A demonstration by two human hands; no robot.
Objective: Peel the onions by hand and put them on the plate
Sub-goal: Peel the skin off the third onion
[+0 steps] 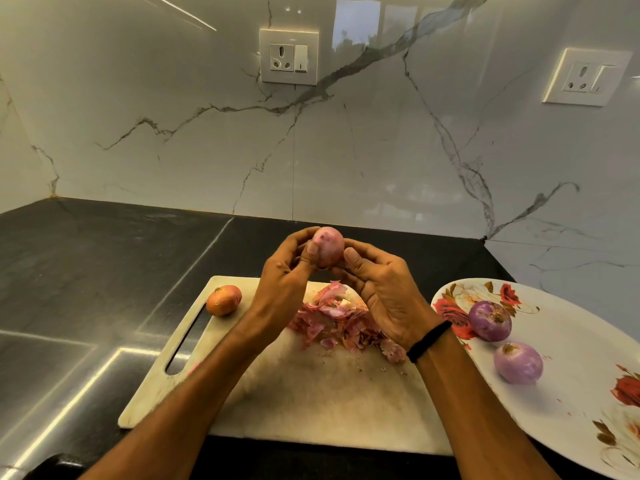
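Both hands hold a pale pink onion (328, 245) up above the far edge of the cutting board (311, 386). My left hand (284, 271) grips its left side with curled fingers and the thumb on its front. My right hand (381, 289) holds its right side, thumb against it. An unpeeled brown onion (223, 300) lies at the board's far left corner. A heap of pink onion skins (341, 320) sits on the board under my hands. Two peeled purple onions (490, 320) (518, 362) lie on the flowered white plate (571, 403) at the right.
The board and plate rest on a black stone counter (86, 271). A white marble wall with two power sockets (289, 57) (587, 77) rises close behind. A dark rounded object (55, 465) shows at the bottom left edge.
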